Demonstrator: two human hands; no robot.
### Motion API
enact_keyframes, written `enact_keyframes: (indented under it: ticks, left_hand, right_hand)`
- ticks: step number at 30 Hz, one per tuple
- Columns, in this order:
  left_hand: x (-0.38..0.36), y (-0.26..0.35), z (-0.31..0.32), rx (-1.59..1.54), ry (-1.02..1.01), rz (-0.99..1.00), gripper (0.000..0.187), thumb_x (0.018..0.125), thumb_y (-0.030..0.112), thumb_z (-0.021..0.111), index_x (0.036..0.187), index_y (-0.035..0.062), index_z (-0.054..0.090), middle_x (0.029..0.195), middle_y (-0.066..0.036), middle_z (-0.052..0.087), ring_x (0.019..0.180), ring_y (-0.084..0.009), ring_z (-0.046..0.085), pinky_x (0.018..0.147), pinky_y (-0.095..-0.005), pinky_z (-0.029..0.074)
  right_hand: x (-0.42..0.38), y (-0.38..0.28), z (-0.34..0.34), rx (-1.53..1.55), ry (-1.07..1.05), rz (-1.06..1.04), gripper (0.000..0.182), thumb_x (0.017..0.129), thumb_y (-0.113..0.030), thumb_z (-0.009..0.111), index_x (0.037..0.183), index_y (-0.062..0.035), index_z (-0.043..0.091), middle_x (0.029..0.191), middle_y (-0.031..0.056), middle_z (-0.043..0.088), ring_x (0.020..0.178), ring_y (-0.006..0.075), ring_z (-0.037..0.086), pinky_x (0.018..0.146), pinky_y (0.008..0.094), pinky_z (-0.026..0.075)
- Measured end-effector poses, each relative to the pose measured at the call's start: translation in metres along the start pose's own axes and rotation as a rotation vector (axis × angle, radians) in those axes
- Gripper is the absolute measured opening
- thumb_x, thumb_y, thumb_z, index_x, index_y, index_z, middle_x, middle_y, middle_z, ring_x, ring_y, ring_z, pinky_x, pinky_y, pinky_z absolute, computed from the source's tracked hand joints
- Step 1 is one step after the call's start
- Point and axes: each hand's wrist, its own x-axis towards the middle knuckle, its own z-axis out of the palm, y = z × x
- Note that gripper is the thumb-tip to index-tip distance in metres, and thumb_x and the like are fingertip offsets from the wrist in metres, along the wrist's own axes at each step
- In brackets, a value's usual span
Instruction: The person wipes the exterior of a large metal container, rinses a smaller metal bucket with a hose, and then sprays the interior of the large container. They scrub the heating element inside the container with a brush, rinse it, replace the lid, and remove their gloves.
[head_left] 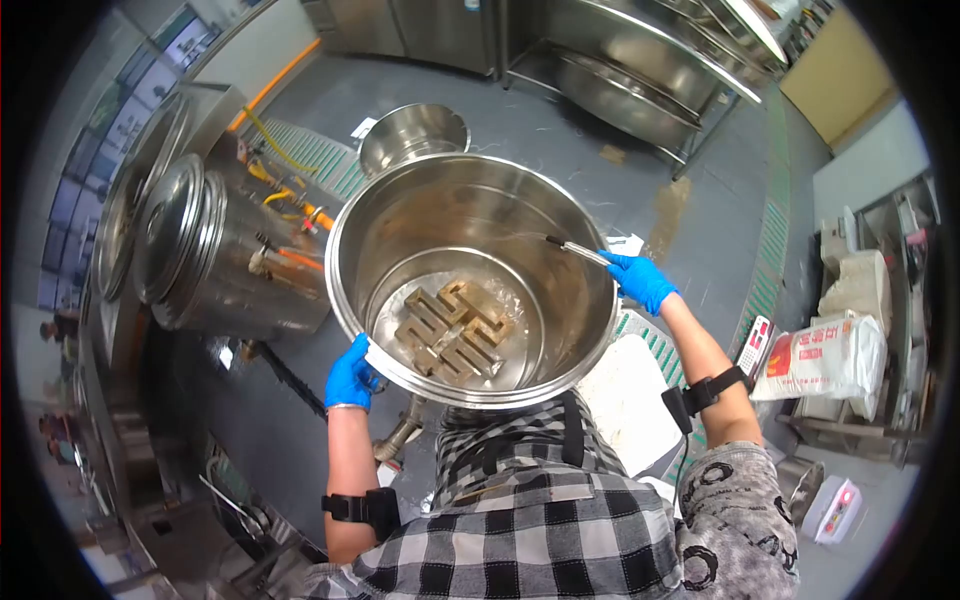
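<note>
A large round steel pot (470,210) stands open in front of me. At its bottom lies a brownish, maze-shaped metal piece (455,330), with some shiny wet-looking patches around it. My left hand (351,374), in a blue glove, is closed on the pot's rim at the lower left. In my right hand (641,281), also blue-gloved, is a thin metal wand (582,252) with a dark tip, which reaches over the right rim into the pot. A faint stream seems to come from the tip.
Behind the pot is a smaller steel bowl (414,135). A lidded steel barrel (240,250) and orange pipes stand at left. A steel sink bench (630,90) is at the back. On the right are a white printed sack (820,358) and a shelf.
</note>
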Motion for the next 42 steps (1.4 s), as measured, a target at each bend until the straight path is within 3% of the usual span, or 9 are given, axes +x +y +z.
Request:
enact_keyframes:
  ticks: [8, 11, 18, 20, 21, 23, 25, 33, 42]
  left_hand:
    - [0.004, 0.000, 0.000, -0.101, -0.096, -0.003, 0.014, 0.073, 0.022, 0.056, 0.082, 0.0112, 0.056, 0.078, -0.003, 0.058, 0.074, -0.0200, 0.055, 0.065, -0.0334, 0.044]
    - [0.008, 0.001, -0.004, -0.057, -0.080, -0.035, 0.015, 0.073, 0.024, 0.056, 0.082, 0.0116, 0.056, 0.078, -0.003, 0.058, 0.073, -0.0194, 0.055, 0.063, -0.0327, 0.044]
    - [0.000, 0.002, 0.002, -0.026, -0.022, -0.020, 0.016, 0.071, 0.027, 0.057, 0.079, 0.0134, 0.056, 0.072, -0.001, 0.057, 0.063, -0.0174, 0.054, 0.054, -0.0307, 0.042]
    - [0.001, 0.001, 0.002, -0.071, 0.031, -0.003, 0.015, 0.071, 0.026, 0.058, 0.078, 0.0135, 0.056, 0.071, -0.001, 0.057, 0.061, -0.0169, 0.054, 0.053, -0.0304, 0.042]
    - [-0.004, 0.003, 0.006, -0.067, 0.016, -0.019, 0.014, 0.070, 0.026, 0.059, 0.077, 0.0139, 0.056, 0.070, 0.000, 0.057, 0.064, -0.0164, 0.054, 0.056, -0.0299, 0.043]
    - [0.007, 0.000, -0.003, -0.056, -0.059, -0.021, 0.012, 0.070, 0.026, 0.059, 0.076, 0.0150, 0.056, 0.069, 0.001, 0.057, 0.067, -0.0155, 0.054, 0.058, -0.0297, 0.043]
    - [-0.002, 0.002, 0.007, -0.067, -0.036, 0.010, 0.011, 0.070, 0.027, 0.059, 0.074, 0.0169, 0.057, 0.068, 0.003, 0.056, 0.065, -0.0138, 0.053, 0.055, -0.0279, 0.040]
    - [-0.016, 0.007, 0.027, 0.016, 0.031, 0.010, 0.013, 0.069, 0.031, 0.059, 0.066, 0.0206, 0.054, 0.056, 0.008, 0.049, 0.049, -0.0084, 0.042, 0.046, -0.0250, 0.028]
    - [-0.021, 0.013, 0.036, 0.019, 0.045, 0.008, 0.017, 0.069, 0.033, 0.060, 0.061, 0.0198, 0.052, 0.045, 0.007, 0.040, 0.039, -0.0087, 0.034, 0.039, -0.0236, 0.024]
  right_hand:
    - [0.009, 0.065, 0.020, 0.560, 0.318, 0.095, 0.041, 0.076, -0.009, 0.044, 0.117, -0.0092, 0.040, 0.073, 0.0096, 0.053, 0.056, 0.0106, 0.049, 0.053, 0.0249, 0.045]
    - [0.054, 0.111, 0.048, 0.270, 0.479, -0.062, 0.052, 0.069, -0.004, 0.050, 0.118, -0.0156, 0.038, 0.092, 0.0161, 0.055, 0.072, 0.0219, 0.057, 0.064, 0.0326, 0.045]
    - [0.075, 0.087, 0.049, 0.529, 0.466, 0.142, 0.052, 0.068, -0.002, 0.051, 0.117, -0.0129, 0.039, 0.105, 0.0179, 0.049, 0.084, 0.0246, 0.055, 0.070, 0.0337, 0.044]
    - [0.063, 0.082, 0.042, 0.058, 0.522, 0.030, 0.044, 0.073, -0.002, 0.045, 0.115, -0.0120, 0.041, 0.105, 0.0157, 0.050, 0.081, 0.0212, 0.055, 0.067, 0.0320, 0.045]
    - [0.063, 0.078, 0.040, 0.701, 0.484, 0.075, 0.040, 0.076, -0.004, 0.040, 0.115, -0.0122, 0.043, 0.095, 0.0110, 0.055, 0.071, 0.0146, 0.053, 0.064, 0.0298, 0.046]
    - [0.051, 0.066, 0.031, 0.710, 0.466, 0.038, 0.039, 0.077, -0.004, 0.040, 0.115, -0.0129, 0.043, 0.083, 0.0062, 0.054, 0.065, 0.0093, 0.047, 0.062, 0.0287, 0.046]
    - [0.025, 0.034, 0.024, 0.679, 0.418, 0.042, 0.042, 0.077, -0.005, 0.036, 0.116, -0.0163, 0.042, 0.066, 0.0000, 0.044, 0.057, 0.0078, 0.042, 0.057, 0.0236, 0.044]
    - [0.019, 0.028, 0.052, -0.171, 0.246, -0.172, 0.046, 0.077, -0.010, 0.042, 0.118, -0.0297, 0.036, 0.080, 0.0232, 0.051, 0.063, 0.0320, 0.054, 0.061, 0.0388, 0.042]
    - [0.032, -0.040, -0.036, -0.666, -0.056, 0.005, 0.026, 0.072, -0.018, 0.046, 0.096, -0.0105, 0.056, 0.086, 0.0170, 0.056, 0.074, 0.0306, 0.056, 0.066, 0.0389, 0.044]
